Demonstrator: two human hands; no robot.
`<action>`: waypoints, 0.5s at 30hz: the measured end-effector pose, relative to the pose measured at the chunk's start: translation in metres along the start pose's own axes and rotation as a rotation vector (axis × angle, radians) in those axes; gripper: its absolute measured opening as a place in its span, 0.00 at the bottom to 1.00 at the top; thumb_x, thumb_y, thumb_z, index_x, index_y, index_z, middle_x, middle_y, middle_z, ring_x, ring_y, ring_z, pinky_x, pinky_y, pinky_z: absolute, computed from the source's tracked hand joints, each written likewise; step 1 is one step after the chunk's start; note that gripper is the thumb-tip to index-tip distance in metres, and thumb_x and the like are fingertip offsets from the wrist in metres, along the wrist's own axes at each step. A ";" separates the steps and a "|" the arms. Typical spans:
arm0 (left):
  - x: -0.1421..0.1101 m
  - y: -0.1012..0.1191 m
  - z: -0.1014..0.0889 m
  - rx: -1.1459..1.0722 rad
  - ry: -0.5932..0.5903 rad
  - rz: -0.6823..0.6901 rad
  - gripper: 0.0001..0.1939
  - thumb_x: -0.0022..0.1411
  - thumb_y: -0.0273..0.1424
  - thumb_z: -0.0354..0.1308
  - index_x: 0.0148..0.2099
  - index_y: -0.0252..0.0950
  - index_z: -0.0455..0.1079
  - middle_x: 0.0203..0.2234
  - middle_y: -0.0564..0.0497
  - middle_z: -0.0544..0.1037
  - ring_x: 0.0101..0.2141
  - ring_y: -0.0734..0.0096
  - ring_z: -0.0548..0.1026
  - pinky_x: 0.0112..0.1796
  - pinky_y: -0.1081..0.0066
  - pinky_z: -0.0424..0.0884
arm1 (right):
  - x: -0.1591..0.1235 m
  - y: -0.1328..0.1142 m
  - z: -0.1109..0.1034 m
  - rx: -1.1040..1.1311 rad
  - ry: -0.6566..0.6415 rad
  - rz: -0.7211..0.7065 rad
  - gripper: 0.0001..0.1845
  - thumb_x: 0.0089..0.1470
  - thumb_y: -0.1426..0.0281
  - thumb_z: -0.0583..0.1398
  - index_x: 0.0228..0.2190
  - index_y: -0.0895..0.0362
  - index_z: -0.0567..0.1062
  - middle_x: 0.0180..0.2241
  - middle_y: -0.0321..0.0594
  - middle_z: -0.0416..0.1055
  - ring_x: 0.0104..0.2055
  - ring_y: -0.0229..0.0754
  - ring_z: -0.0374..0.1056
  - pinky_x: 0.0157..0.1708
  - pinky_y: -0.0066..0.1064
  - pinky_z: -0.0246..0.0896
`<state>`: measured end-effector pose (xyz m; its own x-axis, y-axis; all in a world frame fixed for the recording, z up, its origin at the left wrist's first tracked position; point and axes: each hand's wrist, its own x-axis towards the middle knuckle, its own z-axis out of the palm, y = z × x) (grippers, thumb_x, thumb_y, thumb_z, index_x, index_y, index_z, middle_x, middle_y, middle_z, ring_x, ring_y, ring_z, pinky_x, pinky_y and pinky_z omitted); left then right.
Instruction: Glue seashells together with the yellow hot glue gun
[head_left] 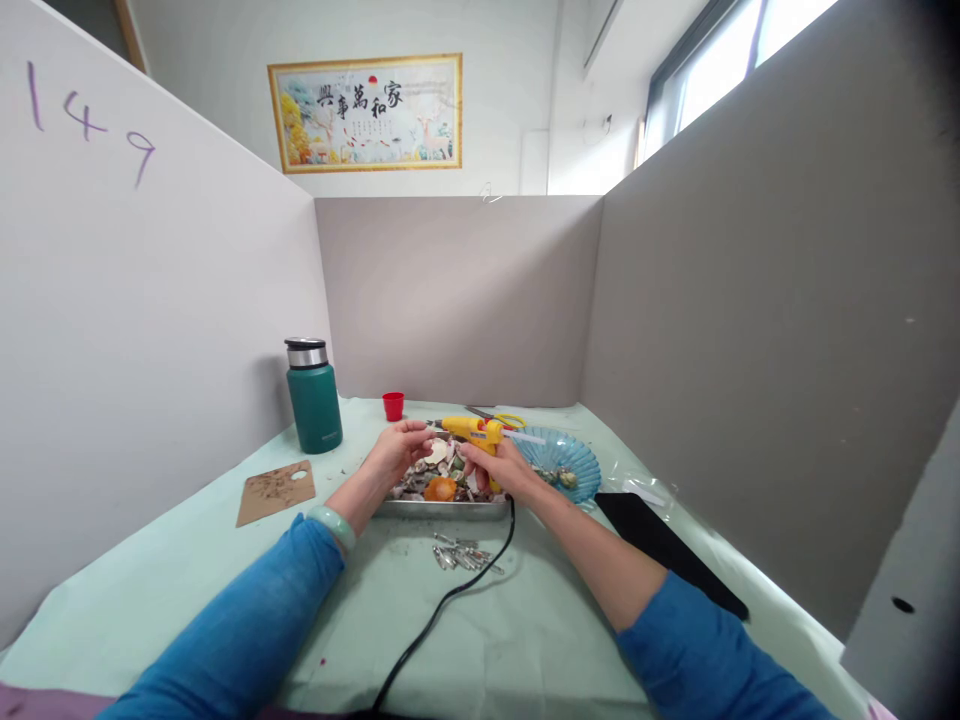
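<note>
My right hand point(496, 464) is wrapped round the handle of a yellow hot glue gun point(472, 430), its nozzle pointing left and a pale glue stick poking out at the back. Just by the nozzle, my left hand point(403, 448) has its fingers pinched together; whatever they hold is too small to make out. Both hands are over a metal tray point(442, 510) filled with shells and bits of stone. An orange shell point(440, 488) lies at the tray's front. From the gun a black cord point(442, 605) runs toward me across the table.
Small metal clips point(461, 553) lie before the tray. At right are a blue fluted plate point(581, 455) with small pieces, a black flat strip point(667, 550) and clear plastic. A green bottle point(313, 400), brown card point(276, 493), red cup point(393, 406) and yellow-handled scissors point(510, 421) stand or lie around.
</note>
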<state>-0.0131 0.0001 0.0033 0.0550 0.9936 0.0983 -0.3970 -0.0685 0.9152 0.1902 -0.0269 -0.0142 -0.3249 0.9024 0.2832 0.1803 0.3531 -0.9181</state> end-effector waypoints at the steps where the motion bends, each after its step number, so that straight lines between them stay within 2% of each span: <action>1: 0.000 0.000 0.000 0.002 0.004 -0.001 0.13 0.47 0.15 0.63 0.34 0.31 0.65 0.23 0.47 0.78 0.20 0.76 0.73 0.27 0.75 0.73 | 0.000 -0.001 0.000 0.000 -0.007 -0.001 0.27 0.51 0.49 0.58 0.21 0.61 0.73 0.11 0.35 0.65 0.13 0.32 0.59 0.15 0.23 0.52; 5: 0.001 -0.001 -0.001 0.014 0.012 0.000 0.14 0.47 0.15 0.64 0.34 0.31 0.65 0.23 0.47 0.78 0.20 0.76 0.74 0.25 0.76 0.72 | -0.003 -0.006 0.001 -0.006 -0.045 -0.018 0.25 0.50 0.50 0.59 0.21 0.60 0.73 0.12 0.35 0.65 0.13 0.32 0.59 0.15 0.23 0.54; 11: -0.001 0.000 0.000 0.016 -0.009 0.008 0.13 0.47 0.16 0.64 0.34 0.31 0.65 0.23 0.47 0.78 0.20 0.76 0.74 0.26 0.76 0.72 | -0.001 -0.002 0.000 -0.019 0.007 0.000 0.27 0.51 0.49 0.58 0.21 0.61 0.74 0.11 0.35 0.65 0.13 0.31 0.58 0.15 0.23 0.53; 15: -0.002 0.001 0.001 0.016 -0.002 0.001 0.13 0.47 0.15 0.63 0.34 0.31 0.65 0.23 0.46 0.78 0.20 0.75 0.74 0.26 0.76 0.72 | -0.001 -0.002 0.000 -0.008 -0.017 -0.007 0.26 0.51 0.49 0.58 0.21 0.61 0.73 0.11 0.35 0.65 0.13 0.32 0.59 0.15 0.23 0.53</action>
<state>-0.0123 -0.0019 0.0042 0.0561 0.9934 0.1000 -0.3828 -0.0711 0.9211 0.1905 -0.0288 -0.0125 -0.3414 0.8958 0.2846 0.1855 0.3610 -0.9139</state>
